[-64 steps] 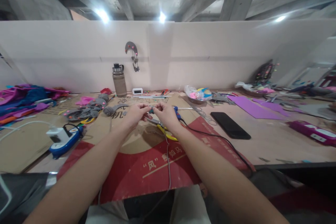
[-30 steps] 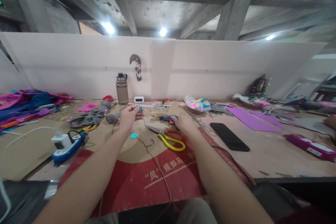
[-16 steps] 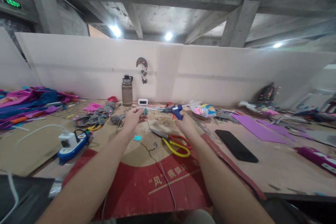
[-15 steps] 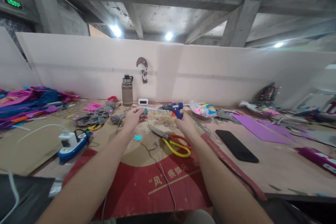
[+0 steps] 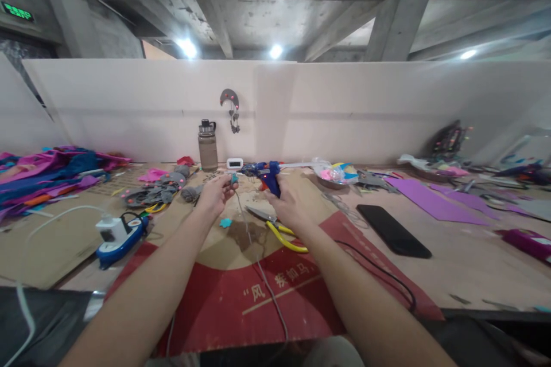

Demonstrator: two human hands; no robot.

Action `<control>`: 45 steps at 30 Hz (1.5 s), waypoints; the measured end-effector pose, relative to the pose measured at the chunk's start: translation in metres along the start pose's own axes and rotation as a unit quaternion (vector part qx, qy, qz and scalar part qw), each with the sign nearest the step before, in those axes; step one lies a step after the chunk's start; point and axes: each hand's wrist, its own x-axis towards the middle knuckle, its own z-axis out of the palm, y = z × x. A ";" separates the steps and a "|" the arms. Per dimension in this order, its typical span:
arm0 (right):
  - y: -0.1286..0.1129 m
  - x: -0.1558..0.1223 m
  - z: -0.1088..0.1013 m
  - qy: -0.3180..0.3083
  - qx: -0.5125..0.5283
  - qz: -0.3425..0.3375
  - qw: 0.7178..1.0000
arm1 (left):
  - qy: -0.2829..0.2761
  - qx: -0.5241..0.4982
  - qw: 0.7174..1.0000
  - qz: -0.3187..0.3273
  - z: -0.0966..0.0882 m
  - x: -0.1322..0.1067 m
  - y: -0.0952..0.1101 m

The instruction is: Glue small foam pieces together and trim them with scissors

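Glue gun [image 5: 267,173], blue, is raised above the red-and-tan cardboard mat [image 5: 224,292] and yellow-handled scissors [image 5: 282,232]. The closed right hand [image 5: 290,203] grips it, nozzle pointing left. Just left, the left hand [image 5: 213,195] pinches a small teal piece [image 5: 233,178], possibly felt. Farther back, a water bottle [image 5: 207,146] stands by the white wall.

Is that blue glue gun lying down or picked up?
Picked up: the right hand grips the glue gun by its handle, nozzle aimed toward the small teal piece in the left hand.
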 end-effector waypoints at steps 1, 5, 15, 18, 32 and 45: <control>-0.001 0.000 0.001 -0.006 -0.003 -0.008 1.000 | 0.000 0.000 1.000 0.000 0.000 0.000 0.000; -0.007 -0.002 0.003 -0.008 -0.019 -0.003 1.000 | -0.004 0.001 1.000 0.000 0.000 -0.001 -0.001; -0.009 -0.005 0.004 -0.016 -0.050 -0.024 0.998 | -0.022 0.009 1.000 0.006 0.004 -0.006 0.000; -0.010 -0.006 0.004 -0.017 -0.058 -0.026 0.998 | -0.022 0.009 1.000 0.008 0.004 -0.006 -0.001; -0.012 -0.006 0.002 -0.022 -0.115 -0.035 0.993 | -0.013 -0.001 1.000 0.017 0.004 -0.006 0.001; -0.016 -0.008 0.000 -0.017 -0.150 -0.041 0.988 | -0.014 -0.010 1.000 0.020 0.004 -0.004 0.000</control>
